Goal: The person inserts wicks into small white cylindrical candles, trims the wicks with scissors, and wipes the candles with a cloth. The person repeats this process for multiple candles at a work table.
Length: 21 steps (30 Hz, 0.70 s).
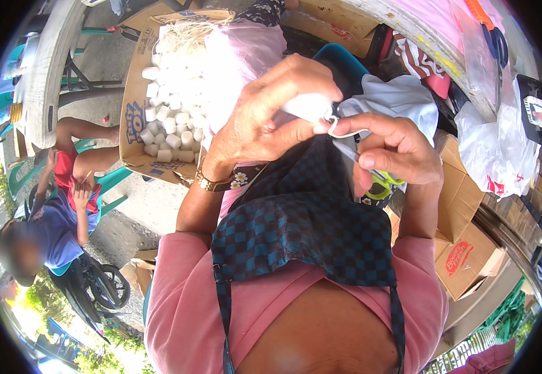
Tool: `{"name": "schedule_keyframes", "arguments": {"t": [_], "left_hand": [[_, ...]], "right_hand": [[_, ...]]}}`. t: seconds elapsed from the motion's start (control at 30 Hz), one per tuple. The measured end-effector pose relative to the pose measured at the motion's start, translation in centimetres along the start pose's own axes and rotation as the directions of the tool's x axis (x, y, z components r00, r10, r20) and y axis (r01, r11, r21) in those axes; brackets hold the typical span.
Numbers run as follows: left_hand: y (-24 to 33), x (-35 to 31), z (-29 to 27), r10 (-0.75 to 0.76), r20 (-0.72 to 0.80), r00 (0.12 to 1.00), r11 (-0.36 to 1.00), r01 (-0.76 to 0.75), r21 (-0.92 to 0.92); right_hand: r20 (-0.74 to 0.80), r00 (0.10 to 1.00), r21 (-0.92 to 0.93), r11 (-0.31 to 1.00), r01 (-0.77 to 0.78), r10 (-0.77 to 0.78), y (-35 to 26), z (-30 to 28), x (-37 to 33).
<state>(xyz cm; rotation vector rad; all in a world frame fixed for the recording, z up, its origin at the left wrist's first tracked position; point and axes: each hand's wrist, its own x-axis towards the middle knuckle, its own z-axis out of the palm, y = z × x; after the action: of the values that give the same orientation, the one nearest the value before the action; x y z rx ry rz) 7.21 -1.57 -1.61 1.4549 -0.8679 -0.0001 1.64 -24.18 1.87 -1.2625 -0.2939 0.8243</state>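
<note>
My left hand (pixel 252 118), with a gold watch at the wrist, is curled around a white, rounded piece (pixel 308 106). A thin white string (pixel 347 134) comes off its end, and my left fingertips pinch near that spot. My right hand (pixel 402 149) meets it there, index finger stretched along the string. Scissors with lime green handles (pixel 381 186) rest in my right hand, their blades (pixel 344 149) pointing up toward the string. Both hands are above my dark checked apron (pixel 302 230). Whether the blades touch the string, I cannot tell.
At left, a cardboard box (pixel 131 124) holds several small white cylinders (pixel 170 128) and pale strings (pixel 187 40). A person (pixel 62 230) sits beyond it. Right of me are a plastic bag (pixel 492 149), cardboard (pixel 470 262) and a table edge (pixel 439 56) with orange-handled scissors (pixel 480 14).
</note>
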Motion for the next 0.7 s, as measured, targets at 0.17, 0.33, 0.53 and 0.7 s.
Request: {"name": "schedule_keyframes", "arguments": {"t": [0.17,0.33,0.53,0.7], "left_hand": [[0.5,0.4,-0.5,-0.058,-0.049,0.997,0.998,0.060,0.032],[0.2,-0.1,1.2,-0.213,-0.153,0.965,0.977,0.206,-0.061],[-0.1,0.1,2.2,-0.638,-0.065,0.767,0.727,0.573,-0.377],[-0.4,0.2,2.2,-0.579,0.074,0.812,0.635,0.507,-0.583]], "right_hand": [[-0.279,0.927,0.112,0.951,0.289,-0.249,1.4,-0.2,-1.9],[-0.452,0.843,0.107,0.921,0.375,-0.291,1.8,0.1,-1.2],[-0.529,0.811,0.089,0.934,0.347,-0.251,2.4,0.8,-0.7],[-0.545,0.805,0.015,0.957,0.288,-0.234,2.2,0.8,-1.0]]}}
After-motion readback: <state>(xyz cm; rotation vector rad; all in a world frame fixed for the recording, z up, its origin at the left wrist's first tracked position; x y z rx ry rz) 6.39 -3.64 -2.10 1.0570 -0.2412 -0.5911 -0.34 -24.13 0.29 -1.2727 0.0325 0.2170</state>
